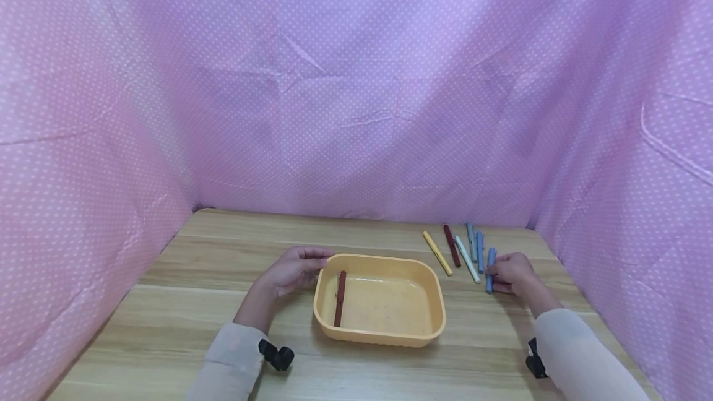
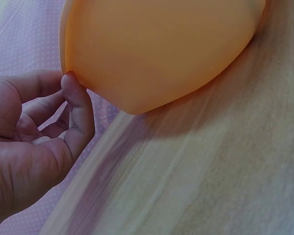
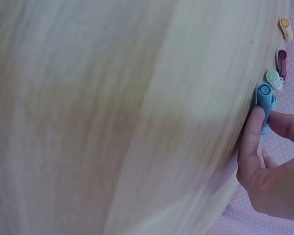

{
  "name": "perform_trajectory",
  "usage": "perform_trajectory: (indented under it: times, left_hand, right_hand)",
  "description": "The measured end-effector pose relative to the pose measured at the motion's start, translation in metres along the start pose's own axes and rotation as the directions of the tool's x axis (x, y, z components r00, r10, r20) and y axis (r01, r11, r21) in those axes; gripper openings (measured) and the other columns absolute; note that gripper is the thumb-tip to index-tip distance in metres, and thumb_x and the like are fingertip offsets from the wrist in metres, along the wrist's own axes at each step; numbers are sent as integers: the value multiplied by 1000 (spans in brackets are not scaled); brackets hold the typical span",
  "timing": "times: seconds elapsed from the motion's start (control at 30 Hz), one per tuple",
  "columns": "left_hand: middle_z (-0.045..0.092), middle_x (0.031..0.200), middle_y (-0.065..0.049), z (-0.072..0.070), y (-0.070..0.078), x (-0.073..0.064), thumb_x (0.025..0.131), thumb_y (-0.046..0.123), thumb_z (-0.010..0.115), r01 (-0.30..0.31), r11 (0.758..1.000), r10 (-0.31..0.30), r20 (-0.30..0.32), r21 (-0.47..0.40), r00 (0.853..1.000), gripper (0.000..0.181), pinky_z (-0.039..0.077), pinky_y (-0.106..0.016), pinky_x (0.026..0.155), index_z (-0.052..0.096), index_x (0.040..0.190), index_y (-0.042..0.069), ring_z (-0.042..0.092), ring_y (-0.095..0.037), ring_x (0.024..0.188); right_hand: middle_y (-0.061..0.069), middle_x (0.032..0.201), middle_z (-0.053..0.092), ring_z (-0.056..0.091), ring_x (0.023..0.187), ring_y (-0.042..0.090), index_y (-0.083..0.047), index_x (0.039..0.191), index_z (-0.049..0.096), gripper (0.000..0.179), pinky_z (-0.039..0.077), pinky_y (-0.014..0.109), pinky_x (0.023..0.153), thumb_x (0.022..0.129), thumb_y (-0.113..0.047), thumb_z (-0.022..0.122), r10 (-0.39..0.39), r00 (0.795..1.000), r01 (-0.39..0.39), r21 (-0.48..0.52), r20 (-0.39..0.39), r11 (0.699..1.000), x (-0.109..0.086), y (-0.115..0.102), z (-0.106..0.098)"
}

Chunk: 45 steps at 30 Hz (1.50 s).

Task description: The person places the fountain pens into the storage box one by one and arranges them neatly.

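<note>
A yellow-orange plastic box (image 1: 384, 338) with rounded corners stands on the table, a dark red pen (image 1: 340, 299) lying inside near its left wall. My left hand (image 1: 292, 272) pinches the box's back left rim between thumb and fingers; the left wrist view shows the thumb (image 2: 77, 95) against the outer wall. Off to the right of the box, my right hand (image 1: 511, 270) holds a blue pen (image 1: 491, 257) between thumb and fingers. In the right wrist view this pen (image 3: 264, 95) has its round end towards the camera.
Left of the right hand lie a yellow pen (image 1: 437, 254), a dark red pen (image 1: 452, 245), a pale green pen (image 1: 466, 258), a grey-blue pen (image 1: 471, 241) and another blue pen (image 1: 480, 253). Pink dotted cloth (image 1: 356, 110) hangs around the wooden table (image 1: 167, 302).
</note>
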<state>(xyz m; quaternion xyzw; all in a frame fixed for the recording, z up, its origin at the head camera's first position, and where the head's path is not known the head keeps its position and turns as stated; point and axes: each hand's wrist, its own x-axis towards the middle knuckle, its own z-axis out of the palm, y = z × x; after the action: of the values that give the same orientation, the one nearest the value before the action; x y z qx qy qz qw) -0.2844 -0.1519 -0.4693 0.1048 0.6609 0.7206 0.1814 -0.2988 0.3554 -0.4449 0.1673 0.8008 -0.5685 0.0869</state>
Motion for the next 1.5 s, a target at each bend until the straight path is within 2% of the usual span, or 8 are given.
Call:
perform_trajectory:
  times: [0.27,0.5,0.63,0.8,0.97,1.23,1.5]
  left_hand:
    - [70,125,-14,1,1,0,100,5,63,9,1000,-9,-10,0,1000,38,59,-35,89,59,136,-6,70,-21,104]
    - [70,126,-15,2,0,0,100,5,63,12,1000,-12,-9,2,1000,38,59,-36,91,59,136,-6,70,-21,104]
    - [69,127,-16,2,0,1,100,4,62,14,1000,-14,-14,0,1000,39,58,-37,93,58,137,-6,69,-22,106]
    - [68,128,-16,2,-1,1,100,5,63,15,1000,-15,-14,2,1000,39,58,-36,93,58,137,-6,69,-22,106]
    - [68,128,-17,1,-1,1,100,5,63,14,1000,-14,-9,2,1000,40,58,-35,91,57,137,-7,68,-22,106]
    - [68,126,-16,2,-1,0,100,6,63,17,1000,-17,-12,8,1000,40,58,-35,90,57,137,-7,68,-22,106]
    - [69,126,-15,3,-2,0,100,4,62,13,1000,-13,-12,4,1000,39,58,-34,88,57,138,-7,68,-20,104]
  right_hand:
    - [9,83,60,64,70,16,18,138,35,54,62,33,67,91,10,61,-5,1000,5,-18,1,1000,-2,-4,-1]
    - [15,92,62,65,77,19,18,145,28,62,63,39,72,92,10,58,-18,1000,18,-9,-8,1000,1,-6,-3]
    - [15,96,61,64,82,19,16,149,26,64,63,40,75,93,8,56,-34,999,34,-6,-5,999,2,-8,-3]
    - [17,99,62,67,80,17,13,153,21,68,63,39,74,96,4,58,-63,998,63,24,-7,998,-1,-11,-3]
    - [15,97,63,67,77,16,11,155,20,71,63,38,72,96,-1,59,-101,995,100,35,16,994,-4,-14,-1]
    - [11,97,63,68,82,14,14,154,22,69,63,37,76,95,0,55,-159,985,156,41,67,987,-12,-24,7]
    - [19,108,62,68,85,18,12,154,24,67,63,44,80,96,0,54,-171,978,170,19,115,985,-22,-32,18]
